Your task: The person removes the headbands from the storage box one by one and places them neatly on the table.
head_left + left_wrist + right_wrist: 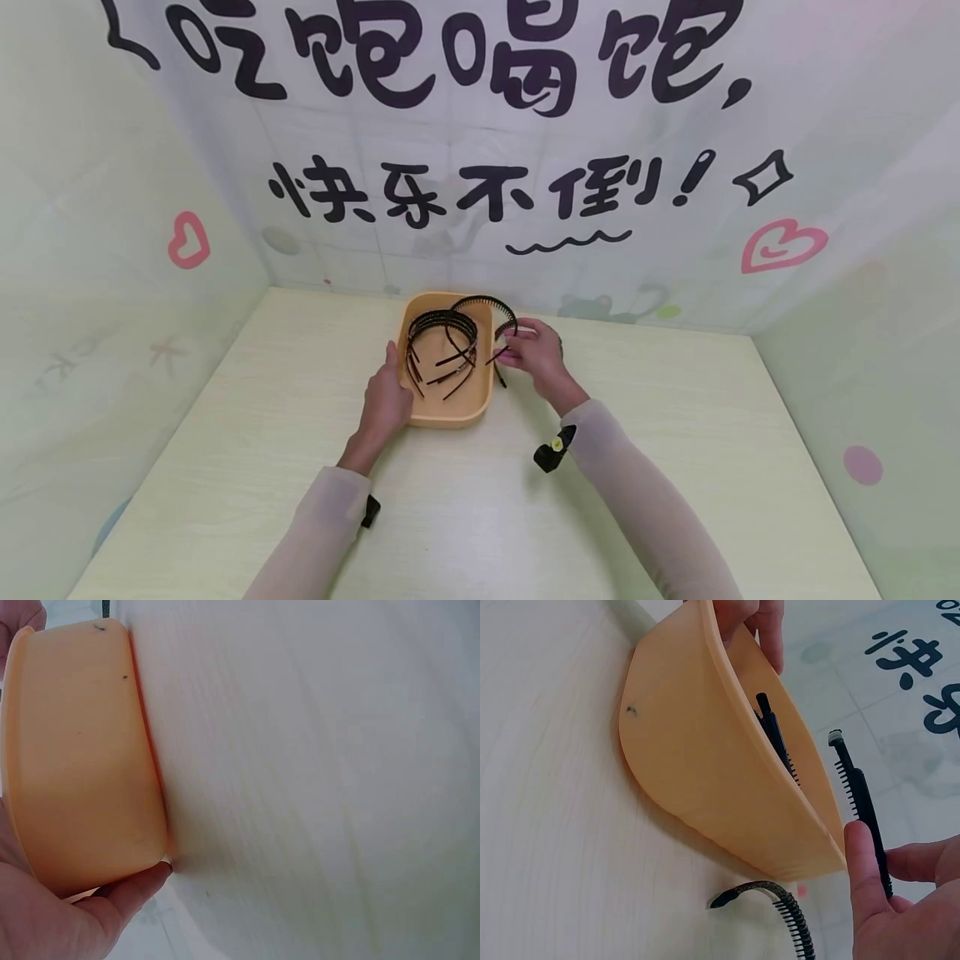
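An orange plastic bin (450, 422) stands on the table, with several black toothed headbands (442, 317) lying inside it. My left hand (386, 398) grips the bin's left side; in the left wrist view its fingers (139, 891) lie against the outside near the base. At the right rim, my right hand (536, 354) pinches a black headband (861, 795) between thumb and fingers. That headband arches over the rim, one end reaching above the inside of the bin. Another black headband (761, 886) rests on the table just right of the bin, partly hidden by the right hand.
The pale wood-grain table (465, 517) extends in front of the bin and to both sides. Close behind the bin rises a printed wall sheet (450, 258) with black lettering. Further printed sheets border the left and right sides.
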